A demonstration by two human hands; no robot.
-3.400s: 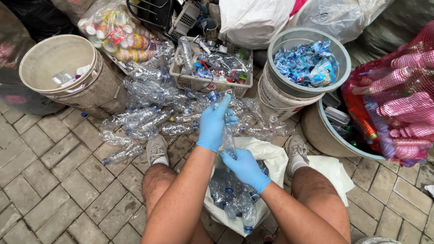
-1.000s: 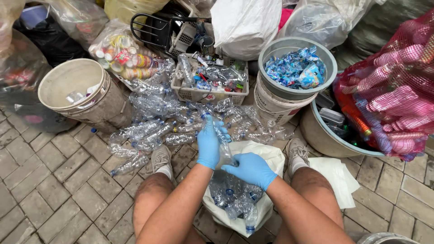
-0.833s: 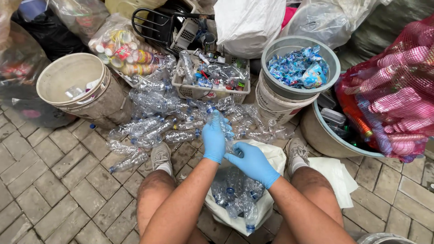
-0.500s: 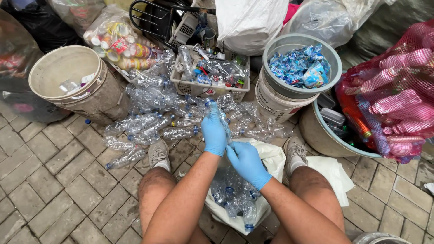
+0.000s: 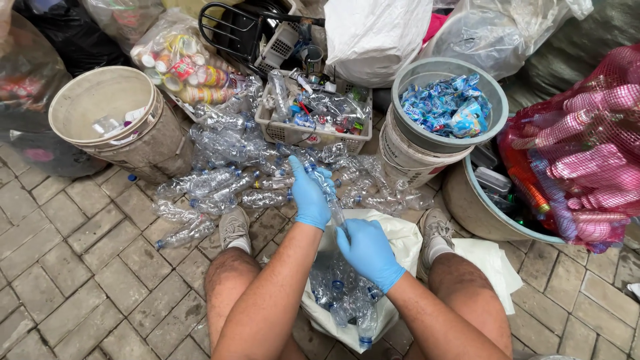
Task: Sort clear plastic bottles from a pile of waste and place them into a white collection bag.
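Both my hands wear blue gloves and share one clear plastic bottle (image 5: 329,192) above my knees. My left hand (image 5: 309,198) grips its upper part near the cap. My right hand (image 5: 368,251) grips its lower end. Right below them, between my legs, a white sack (image 5: 400,235) holds several clear bottles with blue caps. A pile of clear crushed bottles (image 5: 220,180) lies on the paving in front of my feet.
A beige bucket (image 5: 113,120) stands at the left. A pale basket (image 5: 313,130) of mixed scraps sits ahead. A grey tub (image 5: 447,100) of blue wrappers stands on a white bucket at right, beside a red net bag (image 5: 587,153). Filled bags line the back.
The bottle stayed in both hands throughout. The left hand rose slightly toward the pile while the right hand stayed low over the sack, and the head camera shifted a little.
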